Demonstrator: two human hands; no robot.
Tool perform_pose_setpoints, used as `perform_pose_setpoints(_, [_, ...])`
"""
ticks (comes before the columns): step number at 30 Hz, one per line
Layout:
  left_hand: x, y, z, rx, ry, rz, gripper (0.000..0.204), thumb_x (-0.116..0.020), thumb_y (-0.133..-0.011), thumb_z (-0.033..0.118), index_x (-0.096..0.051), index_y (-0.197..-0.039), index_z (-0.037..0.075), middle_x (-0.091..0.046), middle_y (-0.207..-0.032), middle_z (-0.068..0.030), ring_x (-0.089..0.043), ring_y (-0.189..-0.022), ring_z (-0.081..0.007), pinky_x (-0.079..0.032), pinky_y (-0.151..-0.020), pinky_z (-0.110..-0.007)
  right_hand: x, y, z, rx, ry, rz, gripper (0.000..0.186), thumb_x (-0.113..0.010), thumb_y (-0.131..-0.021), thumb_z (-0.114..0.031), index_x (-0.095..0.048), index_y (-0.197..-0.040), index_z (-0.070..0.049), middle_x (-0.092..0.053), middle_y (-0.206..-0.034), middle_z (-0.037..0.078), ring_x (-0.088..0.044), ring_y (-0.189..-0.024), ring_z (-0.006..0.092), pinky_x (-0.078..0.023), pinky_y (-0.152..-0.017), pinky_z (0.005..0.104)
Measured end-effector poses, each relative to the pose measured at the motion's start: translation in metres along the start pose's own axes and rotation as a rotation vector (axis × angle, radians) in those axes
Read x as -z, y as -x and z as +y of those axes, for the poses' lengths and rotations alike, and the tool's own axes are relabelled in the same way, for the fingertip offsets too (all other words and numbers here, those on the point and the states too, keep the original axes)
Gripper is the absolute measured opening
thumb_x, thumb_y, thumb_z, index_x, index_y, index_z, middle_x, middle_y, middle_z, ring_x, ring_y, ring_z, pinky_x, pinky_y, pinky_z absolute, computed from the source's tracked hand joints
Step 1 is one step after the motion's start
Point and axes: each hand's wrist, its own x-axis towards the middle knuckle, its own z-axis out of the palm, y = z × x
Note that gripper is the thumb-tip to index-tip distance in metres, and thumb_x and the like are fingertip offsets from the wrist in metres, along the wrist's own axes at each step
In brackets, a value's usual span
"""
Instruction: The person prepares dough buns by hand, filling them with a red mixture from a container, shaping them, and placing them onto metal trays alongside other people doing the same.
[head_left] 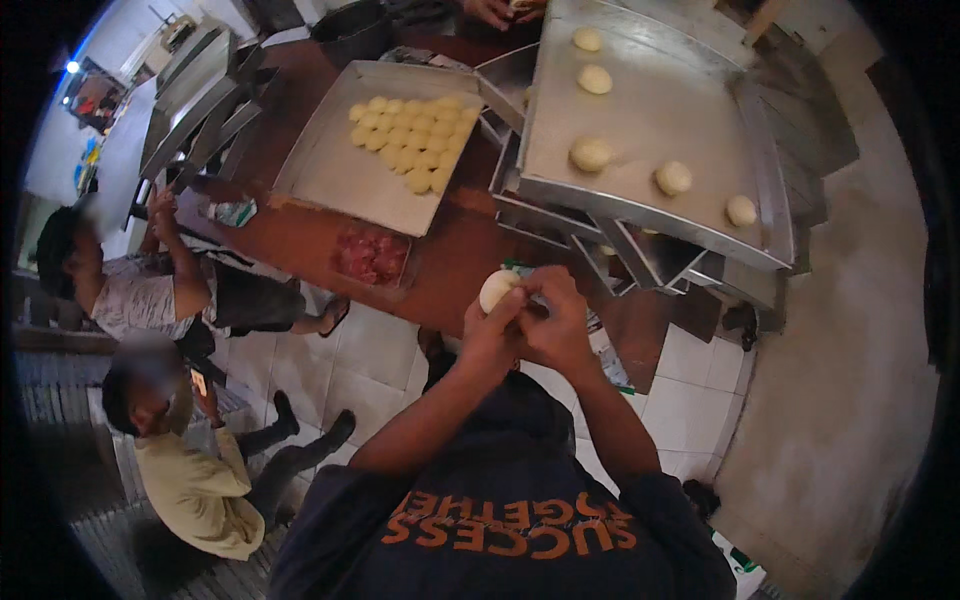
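Note:
A pale round dough ball (497, 290) is held up in front of my chest, over the near edge of the table. My left hand (488, 335) is wrapped round it from below, thumb against its side. Close against it, my right hand (556, 315) has its fingers bent and pressed together at the dough's right edge. The fingertips partly hide that edge. Left of my hands, near the table's front edge, stands a clear tray of red, moist filling (371, 255).
Farther back lies a metal tray (318, 165) with rows of small dough balls (420, 135). Stacked metal trays stand on the right, the top tray (650, 110) bearing several larger dough balls (591, 153). Two people sit at left; another person's hands (490, 10) show at the top.

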Motion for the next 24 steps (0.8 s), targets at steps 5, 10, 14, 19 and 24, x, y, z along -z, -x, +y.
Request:
perform_pose_setpoints(5, [-0.003,-0.011,0.01,0.015,0.127,-0.075,0.029,-0.055,-0.085,0.016,-0.046,-0.11,0.002,-0.056,-0.092,-0.0051,-0.057,-0.084,-0.0156,-0.049,-0.076,-0.029,-0.004,-0.002,-0.003,0.132,0.232,0.081,0.021,-0.064,-0.059,-0.001,-0.056,-0.079,-0.004,-0.054,-0.088,0.01,-0.052,-0.083,0.0278,-0.042,-0.072,0.0359])
perform_pose_setpoints(10, [0.007,-0.006,0.01,-0.002,-0.196,-0.132,0.029,-0.054,-0.087,0.019,-0.047,-0.108,0.001,-0.055,-0.096,-0.0065,-0.056,-0.088,-0.0155,-0.047,-0.079,-0.03,0.001,-0.005,-0.001,-0.007,0.09,-0.029,0.02,-0.067,-0.058,-0.004,-0.057,-0.076,-0.004,-0.053,-0.09,0.009,-0.053,-0.084,0.0263,-0.044,-0.071,0.0347])
perform_pose_setpoints(14, [0.002,-0.003,0.016,0.085,-0.033,-0.107,0.029,-0.054,-0.087,0.021,-0.048,-0.107,0.0,-0.055,-0.096,-0.0066,-0.056,-0.088,-0.0151,-0.046,-0.079,-0.029,0.0,0.001,0.008,0.169,0.186,0.016,0.02,-0.068,-0.058,-0.004,-0.056,-0.074,-0.003,-0.053,-0.091,0.009,-0.052,-0.086,0.0273,-0.043,-0.073,0.036])
perform_pose_setpoints(19, [-0.01,0.007,0.008,0.013,0.113,0.008,0.033,-0.053,-0.087,0.025,-0.047,-0.11,0.002,-0.053,-0.101,-0.0051,-0.053,-0.094,-0.0157,-0.045,-0.08,-0.029,-0.011,0.001,-0.008,0.221,0.211,0.049,0.019,-0.062,-0.061,-0.002,-0.057,-0.079,-0.005,-0.056,-0.09,0.012,-0.051,-0.088,0.032,-0.039,-0.078,0.0401])
perform_pose_setpoints(24, [-0.002,0.007,0.009,0.002,0.05,-0.058,0.033,-0.056,-0.085,0.024,-0.049,-0.108,0.001,-0.054,-0.099,-0.0049,-0.054,-0.092,-0.0147,-0.046,-0.078,-0.03,-0.008,-0.005,-0.029,0.18,0.218,0.087,0.023,-0.063,-0.058,-0.001,-0.056,-0.08,-0.004,-0.055,-0.089,0.011,-0.05,-0.086,0.0309,-0.039,-0.076,0.0399])
